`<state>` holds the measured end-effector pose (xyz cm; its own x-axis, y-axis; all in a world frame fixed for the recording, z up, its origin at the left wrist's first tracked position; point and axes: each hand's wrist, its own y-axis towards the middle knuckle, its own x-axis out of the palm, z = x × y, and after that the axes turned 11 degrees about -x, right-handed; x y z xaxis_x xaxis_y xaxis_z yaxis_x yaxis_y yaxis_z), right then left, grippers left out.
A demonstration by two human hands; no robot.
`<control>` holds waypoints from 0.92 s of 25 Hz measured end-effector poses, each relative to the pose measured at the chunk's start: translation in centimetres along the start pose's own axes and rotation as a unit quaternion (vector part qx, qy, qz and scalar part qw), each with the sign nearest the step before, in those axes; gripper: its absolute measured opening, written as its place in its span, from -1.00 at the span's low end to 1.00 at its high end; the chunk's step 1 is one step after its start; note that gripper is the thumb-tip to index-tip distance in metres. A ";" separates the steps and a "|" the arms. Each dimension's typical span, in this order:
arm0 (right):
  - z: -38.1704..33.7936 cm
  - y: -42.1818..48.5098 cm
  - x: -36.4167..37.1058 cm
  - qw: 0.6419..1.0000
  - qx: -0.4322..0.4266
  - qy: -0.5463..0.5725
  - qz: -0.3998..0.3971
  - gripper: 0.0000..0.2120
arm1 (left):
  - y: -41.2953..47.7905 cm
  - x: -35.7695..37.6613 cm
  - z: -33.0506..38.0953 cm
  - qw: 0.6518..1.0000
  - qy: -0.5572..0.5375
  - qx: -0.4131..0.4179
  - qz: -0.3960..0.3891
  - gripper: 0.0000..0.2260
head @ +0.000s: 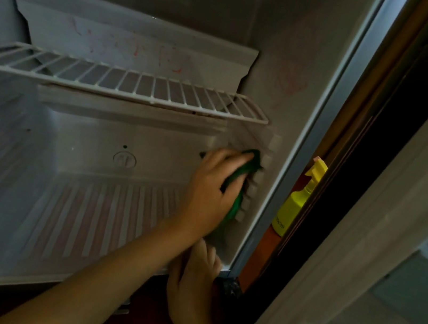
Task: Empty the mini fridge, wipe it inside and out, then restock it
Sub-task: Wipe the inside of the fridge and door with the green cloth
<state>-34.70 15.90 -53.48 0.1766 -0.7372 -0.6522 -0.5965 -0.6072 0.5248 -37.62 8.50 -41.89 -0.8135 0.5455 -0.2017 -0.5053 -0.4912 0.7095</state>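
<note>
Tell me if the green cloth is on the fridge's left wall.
No, the left hand holds the green cloth against the right wall.

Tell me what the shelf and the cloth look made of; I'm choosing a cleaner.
Shelf: probably white-coated metal wire, going by its thin parallel rods. Cloth: soft green fabric, perhaps microfibre; it bunches and folds under the left hand.
</note>
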 end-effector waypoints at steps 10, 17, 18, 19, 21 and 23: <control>-0.1 0.0 -0.1 1.000 -0.017 -0.019 0.000 -0.67 | 0.6 -0.5 -2.3 0.990 0.120 0.068 0.013 -0.72; -0.2 -0.2 -0.2 1.000 -0.001 -0.007 -0.005 -0.56 | 2.0 -1.1 -2.3 0.998 0.060 -0.034 -0.016 -0.70; -0.3 -0.2 -0.3 1.000 -0.001 -0.006 -0.005 -0.54 | 2.1 -1.2 -2.3 0.998 0.042 -0.049 -0.013 -0.71; -0.4 -0.2 -0.4 1.000 0.000 -0.005 -0.006 -0.54 | 2.1 -1.1 -2.2 0.998 0.030 -0.058 -0.012 -0.72; -0.4 -0.1 -0.4 1.000 0.003 -0.008 -0.013 -0.54 | 2.4 -1.2 -2.0 0.998 0.017 -0.066 -0.011 -0.76; -0.4 0.0 -0.5 1.000 0.003 -0.010 -0.019 -0.54 | 2.8 -1.2 -1.9 0.998 0.003 -0.066 -0.008 -0.76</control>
<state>-34.45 16.21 -52.93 0.1826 -0.7079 -0.6823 -0.5950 -0.6320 0.4965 -38.59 5.12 -40.96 -0.8064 0.5500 -0.2171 -0.5518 -0.5682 0.6105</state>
